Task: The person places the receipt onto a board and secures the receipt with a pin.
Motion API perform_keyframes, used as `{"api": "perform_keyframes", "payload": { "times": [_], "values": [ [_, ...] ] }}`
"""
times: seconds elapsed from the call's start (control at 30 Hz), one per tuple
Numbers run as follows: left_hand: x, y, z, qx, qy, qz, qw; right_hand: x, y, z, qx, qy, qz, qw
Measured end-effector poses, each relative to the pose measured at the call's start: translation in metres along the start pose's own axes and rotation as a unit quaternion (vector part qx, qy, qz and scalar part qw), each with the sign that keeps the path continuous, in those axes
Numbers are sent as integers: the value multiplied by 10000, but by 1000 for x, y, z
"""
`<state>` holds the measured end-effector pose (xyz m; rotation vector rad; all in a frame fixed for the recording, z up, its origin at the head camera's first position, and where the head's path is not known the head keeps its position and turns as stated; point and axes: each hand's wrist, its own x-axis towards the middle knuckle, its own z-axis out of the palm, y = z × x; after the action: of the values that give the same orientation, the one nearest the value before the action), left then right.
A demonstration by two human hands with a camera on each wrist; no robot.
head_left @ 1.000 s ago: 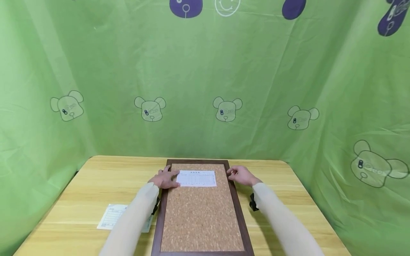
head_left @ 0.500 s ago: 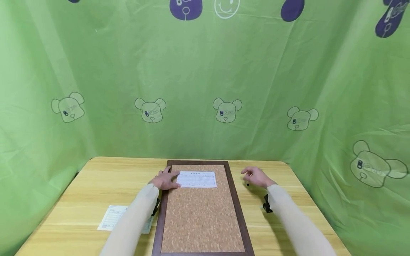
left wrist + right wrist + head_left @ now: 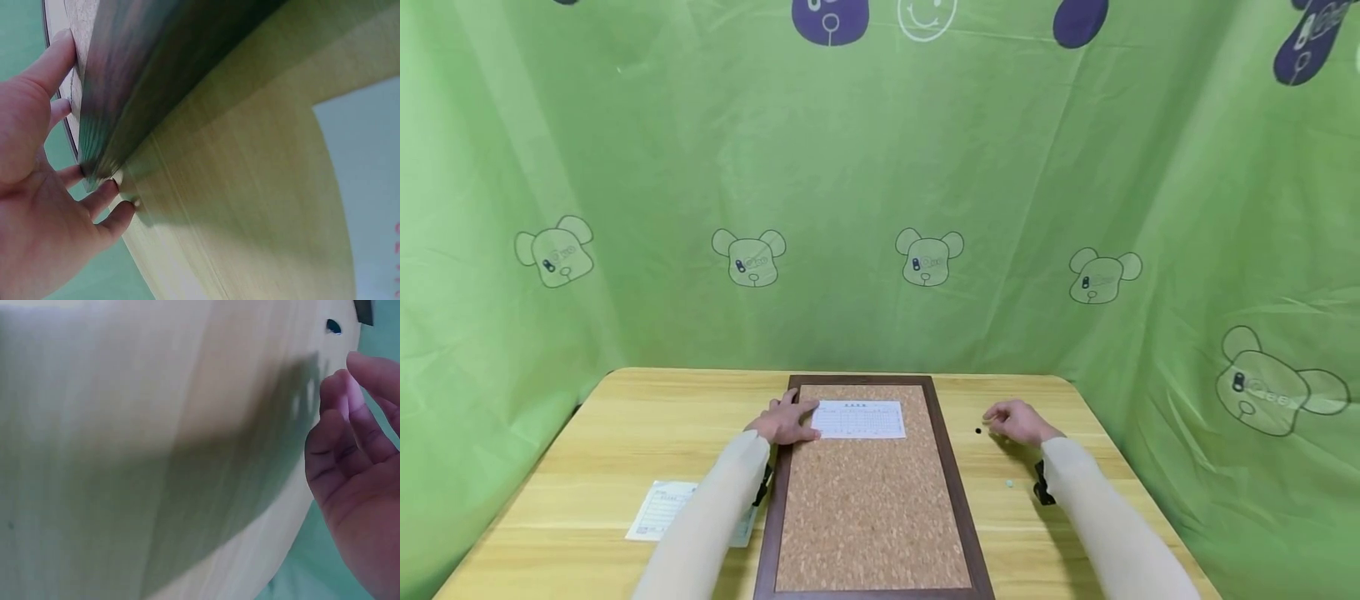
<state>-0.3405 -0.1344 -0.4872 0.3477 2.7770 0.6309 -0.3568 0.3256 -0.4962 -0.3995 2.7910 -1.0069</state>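
My left hand (image 3: pixel 786 420) lies across the left edge of a brown-framed corkboard (image 3: pixel 872 517). Its thumb and a finger rest on the left end of a white printed form (image 3: pixel 861 419) near the board's far end. In the left wrist view, the other fingers spread over the dark frame (image 3: pixel 134 81) and down its side to the table. My right hand (image 3: pixel 1021 422) is right of the board, over the table, its fingers loosely bent and nothing visible in them. A small dark round piece (image 3: pixel 978 431) is just left of its fingertips; the right wrist view shows it too.
More printed slips (image 3: pixel 658 510) lie on the wooden table (image 3: pixel 647 417) left of the board, partly behind my left sleeve. A tiny pale piece (image 3: pixel 1009 483) lies on the right side. A green curtain (image 3: pixel 850 325) surrounds the table.
My right hand has moved right, from the board's right frame to over the table. The dark piece and the pale piece have come into view. The left hand stays on the form.
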Motion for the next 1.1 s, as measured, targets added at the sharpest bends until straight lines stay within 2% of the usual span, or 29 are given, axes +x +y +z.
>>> {"api": "perform_keyframes", "payload": {
  "times": [0.27, 0.6, 0.9, 1.1],
  "values": [
    [-1, 0, -1, 43, -15, -4, 10000, 2, 6, 8, -69, 172, -143, 9997],
    [0, 1, 0, 41, 19, 73, 10000, 12, 5, 13, -24, -19, -383, 9993],
    [0, 0, 0, 45, -41, 30, 10000, 12, 1, 15, -52, -121, -362, 9993],
    [0, 2, -1, 31, 2, 16, 10000, 12, 0, 15, -60, -110, -496, 9987]
  ]
}}
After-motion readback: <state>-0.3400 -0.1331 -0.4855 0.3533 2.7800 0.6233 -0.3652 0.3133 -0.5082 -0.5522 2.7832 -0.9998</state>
